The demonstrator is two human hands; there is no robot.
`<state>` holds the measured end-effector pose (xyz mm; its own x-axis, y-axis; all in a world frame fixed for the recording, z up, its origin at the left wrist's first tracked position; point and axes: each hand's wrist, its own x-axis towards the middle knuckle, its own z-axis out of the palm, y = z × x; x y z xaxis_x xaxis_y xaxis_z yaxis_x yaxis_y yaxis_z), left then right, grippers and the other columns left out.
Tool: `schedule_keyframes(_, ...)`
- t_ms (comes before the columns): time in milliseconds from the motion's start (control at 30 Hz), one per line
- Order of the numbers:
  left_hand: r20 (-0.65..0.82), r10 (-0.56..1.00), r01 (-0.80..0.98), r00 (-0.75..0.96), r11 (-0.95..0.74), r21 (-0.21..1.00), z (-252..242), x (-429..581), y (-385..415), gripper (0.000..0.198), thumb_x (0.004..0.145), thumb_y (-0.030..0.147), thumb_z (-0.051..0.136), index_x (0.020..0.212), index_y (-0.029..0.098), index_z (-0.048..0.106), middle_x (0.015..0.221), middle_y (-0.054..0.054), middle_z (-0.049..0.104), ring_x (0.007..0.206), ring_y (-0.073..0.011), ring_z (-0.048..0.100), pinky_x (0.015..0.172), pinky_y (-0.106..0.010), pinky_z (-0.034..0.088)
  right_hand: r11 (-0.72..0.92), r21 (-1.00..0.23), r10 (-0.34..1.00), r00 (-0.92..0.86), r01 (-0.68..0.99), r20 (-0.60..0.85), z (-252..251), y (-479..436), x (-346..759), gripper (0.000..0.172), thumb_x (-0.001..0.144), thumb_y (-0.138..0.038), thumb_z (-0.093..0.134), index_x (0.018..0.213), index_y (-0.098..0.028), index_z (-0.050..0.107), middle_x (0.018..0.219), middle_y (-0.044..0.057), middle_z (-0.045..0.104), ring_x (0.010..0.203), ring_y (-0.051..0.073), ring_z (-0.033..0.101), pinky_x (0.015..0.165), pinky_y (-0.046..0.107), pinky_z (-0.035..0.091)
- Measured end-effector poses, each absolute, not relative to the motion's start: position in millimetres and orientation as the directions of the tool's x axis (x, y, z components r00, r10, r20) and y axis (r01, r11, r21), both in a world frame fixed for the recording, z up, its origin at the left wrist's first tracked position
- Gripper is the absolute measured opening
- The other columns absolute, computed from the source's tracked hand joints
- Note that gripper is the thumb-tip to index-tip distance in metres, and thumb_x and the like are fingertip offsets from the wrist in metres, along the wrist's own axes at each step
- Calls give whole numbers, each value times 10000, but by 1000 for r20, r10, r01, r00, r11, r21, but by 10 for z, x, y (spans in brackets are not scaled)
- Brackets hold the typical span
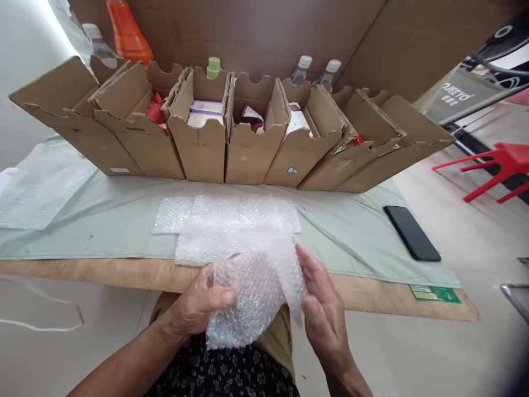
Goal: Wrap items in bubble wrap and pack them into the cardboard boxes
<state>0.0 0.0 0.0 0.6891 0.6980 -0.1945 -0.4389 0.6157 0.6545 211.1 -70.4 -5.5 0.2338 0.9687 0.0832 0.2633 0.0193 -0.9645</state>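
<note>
A bundle of clear bubble wrap (252, 292) hangs over the table's front edge, above my lap. My left hand (198, 303) is closed round its left side, thumb across the front. My right hand (322, 309) presses flat against its right side, fingers together. More bubble wrap sheets (231, 220) lie flat on the pale green cloth (124, 209) just beyond my hands. Whatever is inside the bundle is hidden.
A row of open cardboard boxes (202, 149) with packets and bottles stands along the back. A black phone (411, 231) lies on the cloth at right. A white sheet (37, 187) rests at left. A red stool (491, 168) stands on the floor at right.
</note>
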Motion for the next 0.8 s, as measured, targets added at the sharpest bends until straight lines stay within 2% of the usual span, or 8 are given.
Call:
schedule_keyframes(133,-141,659,-412,739,607,679,-7,51,-6,595,782,456,847,1284,164,718,1063,-119,776,1008,-318,745,847,-376,578,30,-898,991,102,440,83,-21,-769,2036,1041,843,-786,672,1673,-277,304,1677,138,403,1531,429,399,1172,607,484)
schedule_keyframes(233,-128,625,-389,770,619,682,-24,37,1,661,804,438,842,1390,190,662,1162,-117,758,1065,-300,723,866,-339,550,-13,-768,977,172,640,127,-96,-721,2021,986,890,-576,745,1686,-283,242,1668,159,407,1482,421,471,1165,661,467)
schedule_keyframes(333,-161,656,-390,737,609,691,-43,2,21,687,780,437,862,1394,199,666,1172,-103,750,1045,-263,712,850,-298,532,13,-689,898,295,725,326,-181,-677,2047,871,924,-433,730,1663,-280,294,1608,173,480,1343,381,608,1126,655,500)
schedule_keyframes(400,-173,666,-400,725,613,682,-49,-4,26,672,760,454,863,1353,186,695,1113,-106,760,987,-263,717,822,-311,541,4,-722,873,350,692,340,-206,-668,2070,800,914,-414,749,1616,-276,392,1499,165,596,1243,354,674,1084,616,545)
schedule_keyframes(533,-147,609,-370,779,638,675,-14,-29,49,681,728,531,847,1281,153,725,981,-123,766,882,-285,727,764,-363,572,-125,-945,940,340,304,-15,-159,-637,2118,624,934,-490,727,1482,-254,545,1233,121,762,1065,288,761,932,464,650)
schedule_keyframes(600,-149,590,-322,794,615,719,48,-102,130,624,743,564,829,1216,165,744,934,-108,761,830,-271,727,737,-371,584,-141,-977,938,337,162,-80,-89,-565,2160,525,939,-504,718,1379,-239,613,1153,105,784,988,261,774,855,400,663)
schedule_keyframes(733,-236,798,-50,554,314,948,243,-339,547,295,846,478,780,895,189,746,834,-53,727,749,-196,681,715,-328,573,-63,-974,912,408,217,32,77,-187,2290,411,905,-482,748,1220,-227,676,968,40,769,817,197,729,710,318,618)
schedule_keyframes(800,-128,937,141,325,86,986,297,-432,847,240,829,412,783,805,192,691,772,-17,678,713,-165,631,675,-282,526,-11,-944,905,405,330,131,102,125,2356,406,890,-463,743,1206,-219,669,883,5,724,744,165,669,671,298,568)
